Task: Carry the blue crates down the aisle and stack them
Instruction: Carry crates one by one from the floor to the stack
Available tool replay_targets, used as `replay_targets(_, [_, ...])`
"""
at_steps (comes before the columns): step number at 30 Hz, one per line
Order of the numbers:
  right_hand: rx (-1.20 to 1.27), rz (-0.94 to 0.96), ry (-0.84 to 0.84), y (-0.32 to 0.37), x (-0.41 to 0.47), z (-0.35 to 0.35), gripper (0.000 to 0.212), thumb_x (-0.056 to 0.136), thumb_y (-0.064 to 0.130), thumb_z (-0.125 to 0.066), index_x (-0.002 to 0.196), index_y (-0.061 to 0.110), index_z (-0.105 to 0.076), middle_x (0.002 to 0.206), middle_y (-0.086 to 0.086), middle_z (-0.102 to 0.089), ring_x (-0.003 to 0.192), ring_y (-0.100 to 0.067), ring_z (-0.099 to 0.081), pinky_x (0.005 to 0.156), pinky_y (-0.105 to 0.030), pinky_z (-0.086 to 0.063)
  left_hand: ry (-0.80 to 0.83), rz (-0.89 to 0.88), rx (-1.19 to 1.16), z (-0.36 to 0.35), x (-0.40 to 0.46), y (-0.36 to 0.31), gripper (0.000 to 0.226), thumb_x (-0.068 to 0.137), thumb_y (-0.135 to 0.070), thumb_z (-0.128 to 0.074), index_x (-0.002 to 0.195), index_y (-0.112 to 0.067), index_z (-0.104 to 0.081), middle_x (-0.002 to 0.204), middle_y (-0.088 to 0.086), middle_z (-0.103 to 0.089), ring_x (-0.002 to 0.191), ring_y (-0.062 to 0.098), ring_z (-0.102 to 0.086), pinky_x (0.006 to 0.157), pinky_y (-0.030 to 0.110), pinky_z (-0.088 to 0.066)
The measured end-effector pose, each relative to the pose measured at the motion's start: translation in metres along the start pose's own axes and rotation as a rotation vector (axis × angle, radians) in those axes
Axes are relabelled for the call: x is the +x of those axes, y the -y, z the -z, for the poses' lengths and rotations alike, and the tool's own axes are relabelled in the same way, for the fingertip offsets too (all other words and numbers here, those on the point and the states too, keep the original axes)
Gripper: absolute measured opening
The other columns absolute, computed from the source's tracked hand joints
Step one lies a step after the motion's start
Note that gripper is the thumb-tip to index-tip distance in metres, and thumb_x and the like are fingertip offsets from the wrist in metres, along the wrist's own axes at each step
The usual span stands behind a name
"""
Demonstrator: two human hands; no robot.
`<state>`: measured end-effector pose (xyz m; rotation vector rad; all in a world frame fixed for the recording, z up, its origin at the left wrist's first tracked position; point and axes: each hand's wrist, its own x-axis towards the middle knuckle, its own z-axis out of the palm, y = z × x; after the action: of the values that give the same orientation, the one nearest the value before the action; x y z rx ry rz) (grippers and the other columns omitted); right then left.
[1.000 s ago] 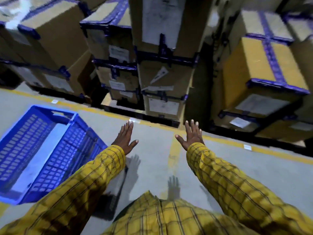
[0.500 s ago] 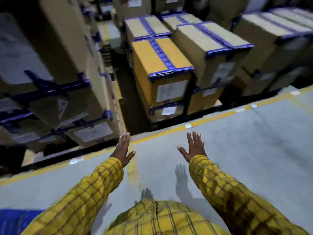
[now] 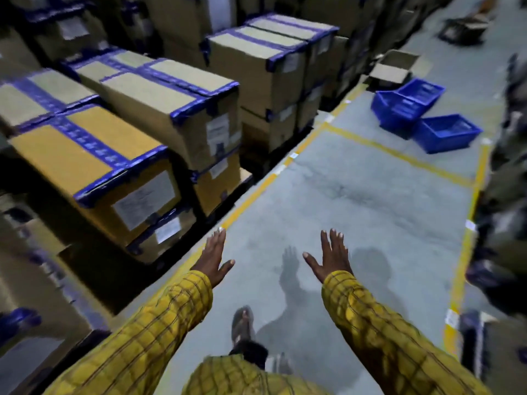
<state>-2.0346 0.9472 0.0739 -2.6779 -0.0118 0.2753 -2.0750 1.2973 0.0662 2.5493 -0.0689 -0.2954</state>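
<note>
Both my left hand (image 3: 214,259) and right hand (image 3: 330,256) are empty, fingers straight, close together. Blue crates (image 3: 425,114) lie ahead, mouths upward, long axes skewed across the aisle.

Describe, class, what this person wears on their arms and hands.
Both arms are in long yellow sleeves with a thin dark check pattern, cuffs ending at the wrists. The left hand and right hand are bare: no gloves, and no rings or watch visible.
</note>
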Motion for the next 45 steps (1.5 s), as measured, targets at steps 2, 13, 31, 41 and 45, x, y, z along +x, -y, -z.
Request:
replay_targets(2, [0.013,-0.068,-0.015,-0.027,0.010,0.010,0.092,0.089,0.070,-0.041,0.156,0.028,0.004,0.163,0.004,0.018,0.149,-0.019,0.021,0.123,-0.043,0.004,0.048,-0.054,0.003,-0.008,0.042,-0.015,0.088,0.099,-0.036,-0.051,0.153,-0.013,0.015,0.160,0.000,0.022,0.149,0.024,0.018,0.123,0.044,-0.003])
replay_targets(13, [0.061,-0.377,-0.136,-0.147,0.130,0.084,0.103,0.074,0.090,-0.021,0.154,0.032,0.008,0.159,0.009,0.023,0.148,-0.016,0.024,0.122,-0.042,0.006,0.268,-0.307,-0.012,-0.036,0.311,-0.119,0.087,0.099,-0.041,-0.049,0.154,-0.016,0.014,0.160,-0.002,0.022,0.148,0.025,0.020,0.122,0.042,-0.004])
replay_targets(31, [0.203,-0.624,-0.293,-0.369,0.401,0.219,0.090,0.091,0.064,-0.047,0.156,0.028,0.003,0.163,0.004,0.018,0.149,-0.018,0.021,0.122,-0.043,0.006,0.375,-0.567,0.126,-0.101,0.704,-0.355,0.090,0.093,-0.045,-0.049,0.154,-0.012,0.009,0.162,0.005,0.014,0.150,0.027,0.013,0.123,0.040,-0.002])
replay_targets(41, [0.200,-0.555,-0.255,-0.499,0.571,0.352,0.091,0.091,0.063,-0.048,0.157,0.025,0.002,0.164,0.001,0.014,0.150,-0.020,0.019,0.122,-0.043,0.005,0.248,-0.545,-0.007,-0.127,0.874,-0.518,0.089,0.097,-0.047,-0.049,0.155,-0.014,0.010,0.161,0.001,0.018,0.147,0.018,0.017,0.120,0.034,0.000])
replay_targets(45, [0.163,-0.519,-0.226,-0.540,0.649,0.396,0.091,0.091,0.065,-0.046,0.156,0.027,0.004,0.164,0.002,0.016,0.149,-0.019,0.021,0.122,-0.044,0.005,0.250,-0.473,-0.064,-0.137,0.946,-0.551,0.089,0.098,-0.034,-0.053,0.154,-0.019,0.014,0.161,-0.001,0.020,0.148,0.021,0.016,0.121,0.042,-0.010])
